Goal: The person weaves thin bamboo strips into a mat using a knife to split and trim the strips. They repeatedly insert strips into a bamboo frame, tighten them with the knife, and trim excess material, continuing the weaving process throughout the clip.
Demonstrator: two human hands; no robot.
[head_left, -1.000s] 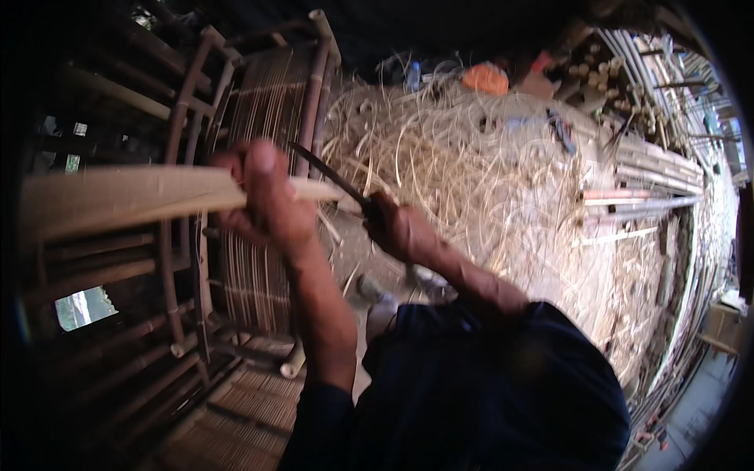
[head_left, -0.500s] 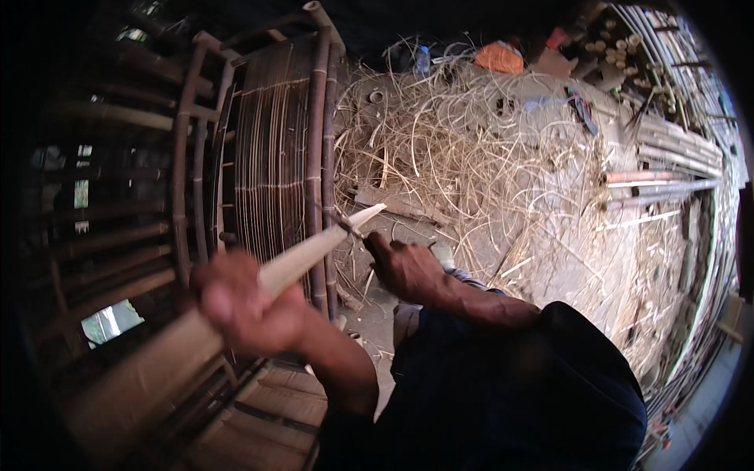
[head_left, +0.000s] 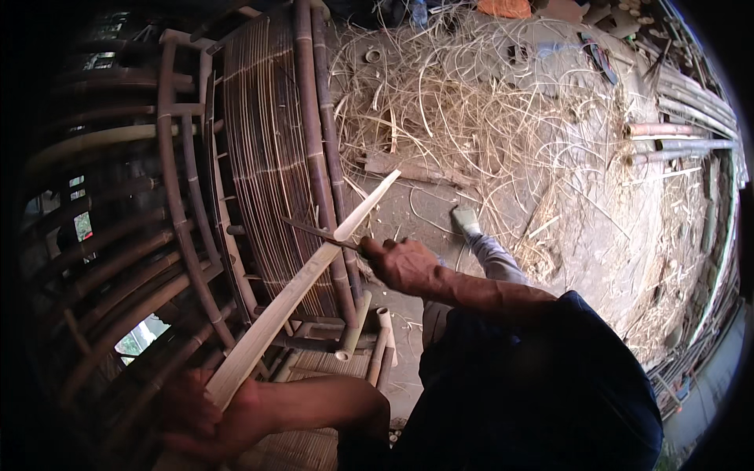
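Note:
A long, pale split-bamboo strip (head_left: 287, 302) slants from the lower left up to a tapered tip over the floor. My left hand (head_left: 216, 420) is wrapped round its lower part, dim at the lower left. In my right hand (head_left: 404, 265) is the handle of a knife (head_left: 310, 229), mostly hidden by the fingers. The thin dark blade lies across the strip, touching it a short way below the tip, and points left over the bamboo bench.
A dark bamboo bench (head_left: 263, 149) with a slatted seat stands on the left. Curly bamboo shavings (head_left: 463, 118) litter the floor ahead. Bamboo poles (head_left: 667, 141) lie at the right, near a sandal (head_left: 598, 59). One foot (head_left: 466, 220) rests near the shavings.
My left hand has moved down and left along with the strip, drawing it back under the knife. My right hand stays nearly in place. The view has shifted a little.

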